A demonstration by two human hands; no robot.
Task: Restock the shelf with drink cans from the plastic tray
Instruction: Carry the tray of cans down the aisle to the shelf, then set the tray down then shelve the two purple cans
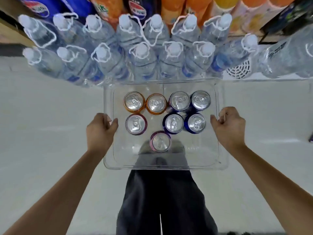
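Note:
A clear plastic tray point(218, 160) is held in front of me over the pale floor. My left hand point(100, 131) grips its left rim and my right hand point(230, 128) grips its right rim. Several upright drink cans stand inside: two orange cans point(134, 101) at the far left, several blue cans point(199, 100) at the right, a purple can point(136, 124) below the orange ones, and a pink can point(160, 141) nearest me. All the cans show silver tops with pull tabs.
Two rows of large clear water bottles point(142, 51) with white string handles stand just beyond the tray. Behind them are blue and orange soda bottles point(171, 7). My dark trousers point(162, 200) are below the tray. Pale floor lies to both sides.

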